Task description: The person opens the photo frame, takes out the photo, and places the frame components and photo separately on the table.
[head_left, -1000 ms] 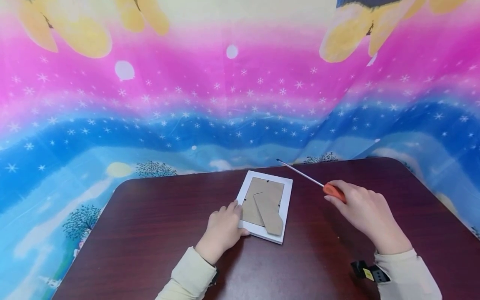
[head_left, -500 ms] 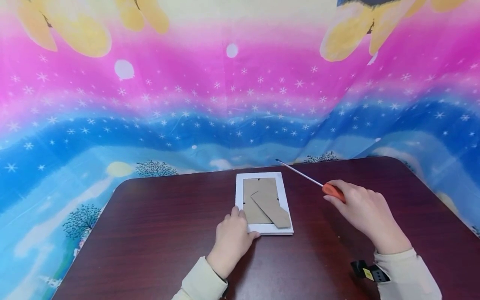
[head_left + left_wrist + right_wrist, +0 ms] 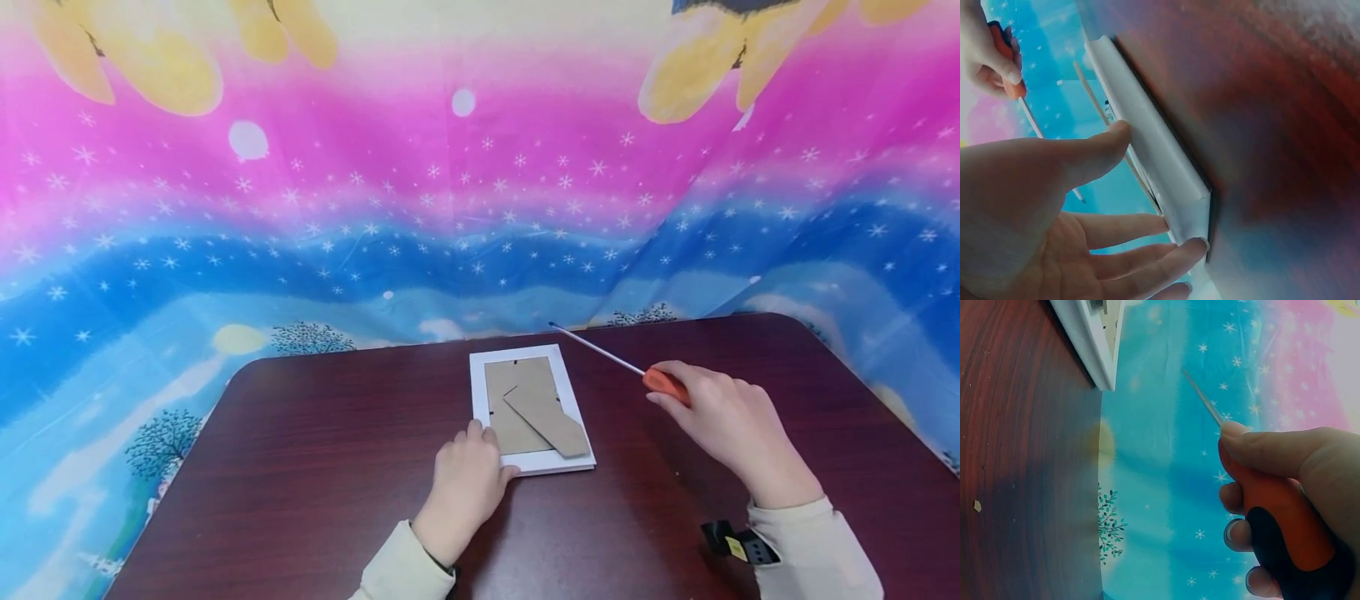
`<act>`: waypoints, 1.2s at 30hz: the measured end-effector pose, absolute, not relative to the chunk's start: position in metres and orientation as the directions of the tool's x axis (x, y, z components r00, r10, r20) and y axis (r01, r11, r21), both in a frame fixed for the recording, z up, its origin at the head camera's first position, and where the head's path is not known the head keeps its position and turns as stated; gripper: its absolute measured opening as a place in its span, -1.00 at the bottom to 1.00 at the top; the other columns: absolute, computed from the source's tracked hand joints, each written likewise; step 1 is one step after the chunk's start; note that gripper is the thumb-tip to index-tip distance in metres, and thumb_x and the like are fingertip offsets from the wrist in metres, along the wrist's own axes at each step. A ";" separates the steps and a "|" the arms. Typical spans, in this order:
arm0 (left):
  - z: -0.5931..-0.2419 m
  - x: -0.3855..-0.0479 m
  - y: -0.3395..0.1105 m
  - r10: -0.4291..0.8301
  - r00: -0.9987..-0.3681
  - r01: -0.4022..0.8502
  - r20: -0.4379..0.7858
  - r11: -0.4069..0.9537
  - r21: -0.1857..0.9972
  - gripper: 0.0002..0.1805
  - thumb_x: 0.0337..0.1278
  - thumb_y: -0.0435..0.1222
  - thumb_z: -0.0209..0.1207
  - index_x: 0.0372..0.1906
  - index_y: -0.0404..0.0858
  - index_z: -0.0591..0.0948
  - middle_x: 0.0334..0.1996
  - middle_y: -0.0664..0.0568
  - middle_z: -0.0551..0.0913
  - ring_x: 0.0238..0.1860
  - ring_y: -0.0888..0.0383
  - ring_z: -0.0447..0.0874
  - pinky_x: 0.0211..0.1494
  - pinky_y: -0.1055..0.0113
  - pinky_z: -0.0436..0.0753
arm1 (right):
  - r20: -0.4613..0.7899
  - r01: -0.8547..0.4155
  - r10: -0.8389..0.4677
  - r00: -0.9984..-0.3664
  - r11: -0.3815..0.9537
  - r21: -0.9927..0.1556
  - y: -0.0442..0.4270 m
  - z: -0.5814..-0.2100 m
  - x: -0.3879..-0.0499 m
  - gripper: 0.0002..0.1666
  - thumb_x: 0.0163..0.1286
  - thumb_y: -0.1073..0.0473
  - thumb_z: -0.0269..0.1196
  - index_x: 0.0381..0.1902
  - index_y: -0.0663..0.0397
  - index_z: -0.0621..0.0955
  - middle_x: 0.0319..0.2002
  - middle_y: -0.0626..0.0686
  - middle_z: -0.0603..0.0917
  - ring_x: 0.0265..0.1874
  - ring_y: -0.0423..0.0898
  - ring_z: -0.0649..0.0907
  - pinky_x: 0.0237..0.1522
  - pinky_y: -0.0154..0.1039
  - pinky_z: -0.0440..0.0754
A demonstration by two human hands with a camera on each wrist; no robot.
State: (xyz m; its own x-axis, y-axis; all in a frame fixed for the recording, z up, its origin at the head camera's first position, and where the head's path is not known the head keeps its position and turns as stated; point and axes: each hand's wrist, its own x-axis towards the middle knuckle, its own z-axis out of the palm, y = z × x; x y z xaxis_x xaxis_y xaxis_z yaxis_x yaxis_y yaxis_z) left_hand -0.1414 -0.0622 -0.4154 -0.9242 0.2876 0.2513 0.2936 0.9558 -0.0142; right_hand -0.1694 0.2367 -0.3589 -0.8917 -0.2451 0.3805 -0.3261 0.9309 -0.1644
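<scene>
A white picture frame (image 3: 558, 461) lies face down on the dark table, its brown cardboard back and slanted stand flap (image 3: 547, 425) facing up. My left hand (image 3: 461, 492) holds the frame at its near left corner. In the left wrist view the thumb touches the near edge and fingertips (image 3: 1194, 247) reach the side around the corner. Raised above the table at the right, my right hand (image 3: 731, 425) grips a screwdriver (image 3: 666, 383) by its orange and black handle. Its thin metal shaft (image 3: 1204, 400) points to the upper left, apart from the frame.
The dark reddish wooden table (image 3: 315, 467) has rounded far corners. A colourful cloth backdrop (image 3: 420, 250) with snowflakes hangs just behind its far edge. A tiny pale chip (image 3: 977, 505) lies on the tabletop. A black strap (image 3: 738, 543) circles the right wrist.
The picture frame has turned anticlockwise on the table, its near end swinging right. My left hand has moved right along with it. The right hand and screwdriver are almost still.
</scene>
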 end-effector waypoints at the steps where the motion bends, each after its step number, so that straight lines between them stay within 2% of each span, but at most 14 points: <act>1: -0.415 -0.142 -0.064 0.297 -0.923 0.302 0.246 0.953 -0.017 -0.38 -0.03 0.11 0.41 -0.17 -0.39 0.66 -0.37 -0.06 0.52 -0.41 0.03 0.59 -0.42 0.21 0.59 | 0.385 -0.330 -0.249 -0.889 0.930 -0.162 0.237 -0.359 -0.169 -0.53 0.17 0.05 0.48 0.00 0.10 0.66 -0.67 -0.11 0.40 -0.71 -0.14 0.32 -0.68 -0.22 0.21; 4: -0.415 -0.146 -0.070 0.315 -0.927 0.317 0.204 0.948 -0.025 -0.31 0.01 0.16 0.37 -0.03 -0.38 0.66 -0.19 -0.09 0.60 -0.25 0.01 0.62 -0.28 0.17 0.62 | 0.398 -0.342 -0.260 -0.880 0.927 -0.151 0.236 -0.358 -0.168 -0.54 0.11 0.06 0.51 -0.04 0.08 0.69 -0.66 -0.11 0.45 -0.72 -0.14 0.32 -0.69 -0.22 0.22; 6: -0.415 -0.148 -0.075 0.323 -0.936 0.326 0.141 0.945 -0.001 -0.23 0.04 0.19 0.33 0.14 -0.36 0.60 0.04 -0.13 0.60 -0.05 -0.02 0.61 -0.09 0.10 0.62 | 0.405 -0.349 -0.266 -0.875 0.926 -0.146 0.235 -0.358 -0.168 -0.55 0.09 0.06 0.53 -0.06 0.06 0.70 -0.66 -0.11 0.46 -0.73 -0.15 0.33 -0.69 -0.21 0.23; 9: -0.412 -0.153 -0.084 0.339 -0.940 0.340 0.032 0.938 0.069 -0.12 0.06 0.20 0.31 0.34 -0.32 0.46 0.32 -0.15 0.45 0.23 -0.07 0.48 0.17 -0.01 0.52 | 0.411 -0.355 -0.272 -0.870 0.924 -0.142 0.234 -0.358 -0.168 -0.56 0.07 0.06 0.53 -0.08 0.03 0.72 -0.66 -0.12 0.47 -0.73 -0.16 0.33 -0.70 -0.21 0.24; 11: -0.410 -0.157 -0.090 0.349 -0.937 0.343 -0.022 0.930 0.130 -0.08 0.07 0.18 0.32 0.41 -0.31 0.39 0.40 -0.15 0.36 0.33 -0.10 0.39 0.27 -0.07 0.44 | 0.415 -0.358 -0.275 -0.867 0.924 -0.135 0.234 -0.357 -0.167 -0.55 0.04 0.06 0.55 -0.09 0.04 0.72 -0.66 -0.12 0.47 -0.74 -0.16 0.33 -0.71 -0.22 0.24; 17: -0.411 -0.171 -0.101 0.377 -0.924 0.350 -0.066 0.902 0.254 -0.02 0.04 0.18 0.35 0.43 -0.34 0.35 0.45 -0.16 0.29 0.40 -0.13 0.28 0.33 -0.12 0.36 | 0.402 -0.359 -0.282 -0.871 0.924 -0.128 0.229 -0.353 -0.164 -0.58 0.04 0.06 0.56 -0.12 0.01 0.73 -0.66 -0.12 0.49 -0.74 -0.16 0.33 -0.72 -0.21 0.25; 21: -0.412 -0.183 -0.103 0.413 -0.909 0.373 -0.064 0.870 0.322 0.04 -0.07 0.16 0.43 0.43 -0.34 0.35 0.45 -0.18 0.28 0.42 -0.13 0.25 0.34 -0.12 0.36 | 0.391 -0.364 -0.292 -0.873 0.923 -0.125 0.226 -0.352 -0.160 -0.54 0.04 0.05 0.56 -0.06 0.00 0.75 -0.51 0.00 0.68 -0.71 -0.15 0.42 -0.72 -0.18 0.31; 24: -0.412 -0.189 -0.105 0.432 -0.899 0.383 -0.064 0.850 0.363 0.09 -0.17 0.15 0.49 0.43 -0.35 0.35 0.45 -0.19 0.27 0.43 -0.14 0.24 0.34 -0.12 0.36 | 0.385 -0.375 -0.308 -0.870 0.920 -0.111 0.224 -0.350 -0.158 -0.50 0.04 0.03 0.56 -0.02 -0.02 0.76 -0.41 0.05 0.73 -0.68 -0.15 0.47 -0.73 -0.19 0.33; 30: -0.415 -0.195 -0.109 0.434 -0.899 0.368 -0.065 0.827 0.426 0.15 -0.28 0.13 0.54 0.44 -0.34 0.34 0.47 -0.15 0.25 0.45 -0.13 0.20 0.36 -0.13 0.33 | 0.354 -0.403 -0.347 -0.869 0.910 -0.098 0.217 -0.349 -0.155 -0.52 0.05 -0.02 0.55 -0.03 -0.08 0.78 -0.48 -0.05 0.69 -0.68 -0.19 0.42 -0.72 -0.22 0.30; 36: -0.416 -0.193 -0.111 0.436 -0.898 0.357 -0.065 0.806 0.472 0.13 -0.26 0.10 0.55 0.45 -0.32 0.34 0.50 -0.10 0.21 0.46 -0.14 0.20 0.38 -0.11 0.31 | 0.342 -0.446 -0.394 -0.853 0.891 -0.086 0.209 -0.351 -0.154 -0.57 0.02 0.01 0.56 -0.09 -0.14 0.79 -0.55 -0.18 0.59 -0.69 -0.25 0.37 -0.70 -0.26 0.29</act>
